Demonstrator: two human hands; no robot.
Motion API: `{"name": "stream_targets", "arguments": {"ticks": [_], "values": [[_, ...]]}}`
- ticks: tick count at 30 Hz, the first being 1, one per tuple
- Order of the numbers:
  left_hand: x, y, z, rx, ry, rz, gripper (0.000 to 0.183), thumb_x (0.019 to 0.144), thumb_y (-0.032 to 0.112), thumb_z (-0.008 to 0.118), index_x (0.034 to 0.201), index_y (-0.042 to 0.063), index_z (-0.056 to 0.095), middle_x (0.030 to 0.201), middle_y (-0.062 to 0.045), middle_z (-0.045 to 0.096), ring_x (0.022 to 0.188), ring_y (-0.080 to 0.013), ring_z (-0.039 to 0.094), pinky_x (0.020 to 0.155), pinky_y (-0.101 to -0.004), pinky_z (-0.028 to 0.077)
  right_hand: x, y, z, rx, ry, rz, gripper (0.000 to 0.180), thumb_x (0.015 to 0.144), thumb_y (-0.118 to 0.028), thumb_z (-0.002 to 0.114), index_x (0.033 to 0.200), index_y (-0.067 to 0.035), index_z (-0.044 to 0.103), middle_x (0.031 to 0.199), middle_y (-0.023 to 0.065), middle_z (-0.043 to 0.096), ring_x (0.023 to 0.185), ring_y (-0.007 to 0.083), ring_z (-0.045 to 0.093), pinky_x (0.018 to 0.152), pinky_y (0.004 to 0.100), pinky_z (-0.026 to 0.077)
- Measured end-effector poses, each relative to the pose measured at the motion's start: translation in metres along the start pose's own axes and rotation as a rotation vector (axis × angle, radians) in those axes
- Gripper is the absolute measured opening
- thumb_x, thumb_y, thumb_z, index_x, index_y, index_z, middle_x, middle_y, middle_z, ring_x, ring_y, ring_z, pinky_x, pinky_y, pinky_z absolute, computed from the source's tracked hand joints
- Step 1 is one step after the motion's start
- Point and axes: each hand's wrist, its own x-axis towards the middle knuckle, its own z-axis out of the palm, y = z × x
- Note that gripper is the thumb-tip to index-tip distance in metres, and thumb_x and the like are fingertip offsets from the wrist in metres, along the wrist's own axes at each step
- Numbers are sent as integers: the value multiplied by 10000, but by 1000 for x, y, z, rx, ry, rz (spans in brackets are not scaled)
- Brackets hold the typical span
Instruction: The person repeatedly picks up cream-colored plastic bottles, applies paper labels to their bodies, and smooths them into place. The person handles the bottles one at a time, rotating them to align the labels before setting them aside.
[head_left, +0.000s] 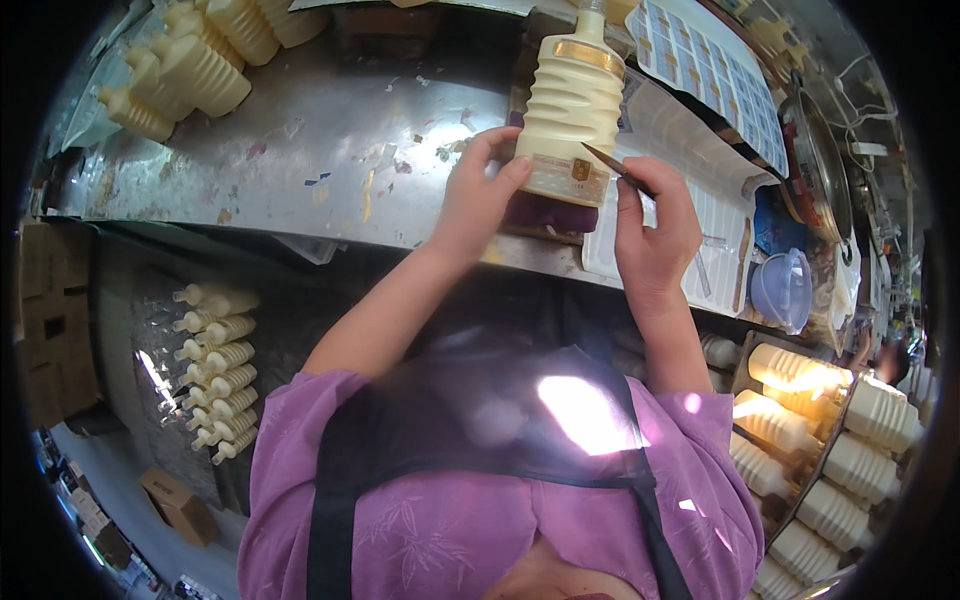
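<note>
A cream ribbed bottle (571, 112) lies on a dark purple cloth pad (551, 213) at the bench's front edge, its neck pointing away from me. A gold band crosses its shoulder, and a printed label (561, 166) sits low on its body. My left hand (484, 187) holds the bottle's left side, with the thumb near the label's left end. In my right hand (656, 217) is a slim pointed tool (616, 168), perhaps tweezers, its tip over the bottle just above the label. Under my right hand lies a translucent sheet of labels (679, 150).
More cream bottles (202, 75) stand at the bench's far left; others sit on a lower surface (225, 375) at left and in crates (806, 442) at right. A printed label sheet (709, 75), a blue bucket (781, 289) and a round metal pan (817, 157) occupy the right side.
</note>
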Motion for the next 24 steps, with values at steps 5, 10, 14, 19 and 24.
{"name": "stream_targets", "arguments": {"ticks": [5, 10, 14, 19, 24], "values": [[-2, 6, -2, -231, -22, -85, 338, 1055, 131, 501, 1356, 24, 611, 1292, -63, 649, 1183, -129, 570, 1061, -304, 428, -11, -23, 9, -54, -205, -454, 350, 739, 54, 762, 1061, -77, 723, 1067, 92, 748, 898, 257, 721, 782, 372, 553], [-9, 24, -7, -334, -24, -147, 370, 1068, 151, 448, 1358, -3, 619, 1343, -81, 641, 1252, -153, 547, 1113, -316, 387, 10, -34, 17, -213, -84, -430, 322, 764, -6, 710, 1080, -65, 722, 1036, 79, 739, 884, 248, 719, 732, 376, 534], [-8, 18, -9, -335, -45, -115, 402, 1079, 175, 409, 1365, -28, 605, 1347, -101, 637, 1272, -175, 542, 1128, -330, 376, -7, -51, 27, -221, -374, -476, 315, 798, -83, 645, 1105, -77, 713, 1105, 69, 714, 992, 242, 700, 801, 375, 512], [-10, 11, -13, -325, -26, -118, 444, 1101, 213, 351, 1381, -34, 591, 1367, -117, 623, 1256, -190, 559, 1131, -340, 376, 15, -64, 26, -308, -256, -432, 323, 804, -89, 640, 1121, -73, 701, 1070, 66, 709, 963, 236, 697, 795, 373, 502], [-8, 5, -14, -314, -56, -117, 475, 1112, 246, 312, 1387, -24, 591, 1376, -122, 612, 1245, -198, 562, 1109, -339, 390, 0, -55, 34, -265, -384, -397, 274, 804, -55, 660, 1077, -57, 676, 1058, 87, 692, 931, 255, 686, 763, 372, 504]]}}
